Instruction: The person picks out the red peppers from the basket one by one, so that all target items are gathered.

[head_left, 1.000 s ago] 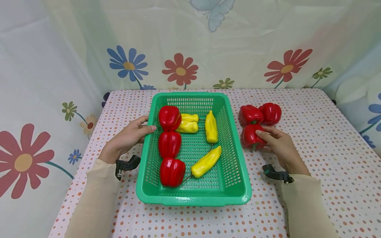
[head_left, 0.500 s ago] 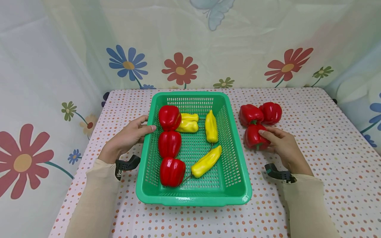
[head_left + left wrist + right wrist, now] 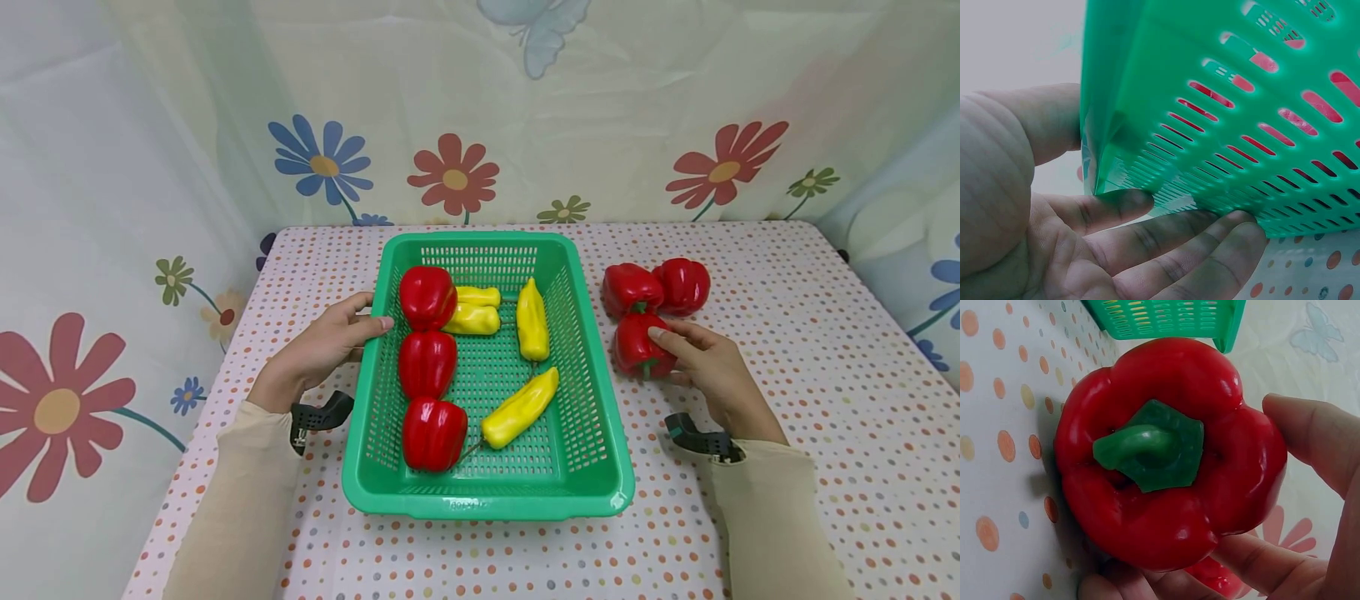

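My left hand grips the left rim of a green perforated plastic basket. Its thumb lies over the rim, and its fingers bear against the outer wall in the left wrist view. To the right of the basket, my right hand holds a red bell pepper between thumb and fingers. In the right wrist view the green stem of this bell pepper faces the camera, and the pepper is close to the tablecloth; contact is unclear. Two more red bell peppers, one left and one right, lie just behind it.
Inside the basket, three red bell peppers line the left side. Several yellow peppers lie in its middle and right. A dotted cloth covers the table. Flowered curtains hang behind it and at the sides.
The bell pepper in my right hand has shifted slightly right and turned a little, then moved back slightly left. My left hand and the basket stay in place.
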Demonstrator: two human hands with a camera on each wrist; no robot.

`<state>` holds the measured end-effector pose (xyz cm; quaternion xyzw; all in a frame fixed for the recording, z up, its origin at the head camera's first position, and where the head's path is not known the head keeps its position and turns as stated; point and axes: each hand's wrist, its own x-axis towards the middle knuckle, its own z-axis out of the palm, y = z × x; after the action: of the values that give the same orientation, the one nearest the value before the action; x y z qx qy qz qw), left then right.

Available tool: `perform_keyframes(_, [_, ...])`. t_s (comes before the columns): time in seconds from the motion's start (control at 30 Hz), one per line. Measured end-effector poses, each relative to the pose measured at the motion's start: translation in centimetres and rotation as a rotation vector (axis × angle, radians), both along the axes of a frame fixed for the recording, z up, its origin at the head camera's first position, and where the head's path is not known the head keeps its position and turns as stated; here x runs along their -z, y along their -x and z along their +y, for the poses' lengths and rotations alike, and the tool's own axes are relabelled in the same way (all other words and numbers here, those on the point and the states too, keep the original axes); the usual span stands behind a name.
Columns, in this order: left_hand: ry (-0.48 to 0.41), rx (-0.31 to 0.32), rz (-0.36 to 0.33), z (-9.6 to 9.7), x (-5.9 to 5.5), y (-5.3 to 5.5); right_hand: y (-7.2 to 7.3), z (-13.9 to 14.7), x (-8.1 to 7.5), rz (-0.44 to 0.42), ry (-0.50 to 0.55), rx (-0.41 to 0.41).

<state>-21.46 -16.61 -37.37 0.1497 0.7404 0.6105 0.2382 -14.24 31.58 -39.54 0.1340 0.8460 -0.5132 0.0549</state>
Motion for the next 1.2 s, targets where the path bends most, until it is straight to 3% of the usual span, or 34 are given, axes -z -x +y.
perform_keyframes(0.37, [-0.013, 0.004, 0.001, -0.2, -0.1, -0.1, -0.2, -0.4, -0.5, -0.017, -0.020, 0.070])
perform_keyframes(0.5, [-0.013, 0.002, -0.005, 0.0, -0.2, -0.1, -0.6, -0.9, -2.1, 0.005, -0.089, 0.137])
perform_keyframes(0.63, [-0.011, -0.009, -0.010, 0.1, -0.2, -0.2, -0.3, -2.5, -4.7, 0.101, -0.133, 0.157])
perform_keyframes(0.77, [-0.013, -0.008, -0.011, 0.0, -0.1, -0.2, 0.6, -5.0, -7.8, 0.203, -0.132, 0.092])
perform_keyframes(0.9, [-0.018, -0.006, -0.013, -0.1, 0.0, -0.1, 1.7, -8.3, -10.6, 0.236, -0.113, -0.020])
perform_keyframes(1.07, [-0.006, -0.006, 0.003, -0.2, 0.1, 0.1, 4.0, -12.9, -12.4, 0.193, -0.022, -0.191])
perform_keyframes(1.2, [-0.002, -0.006, -0.006, -0.1, 0.2, 0.1, 6.4, -16.3, -12.3, 0.093, 0.041, -0.288])
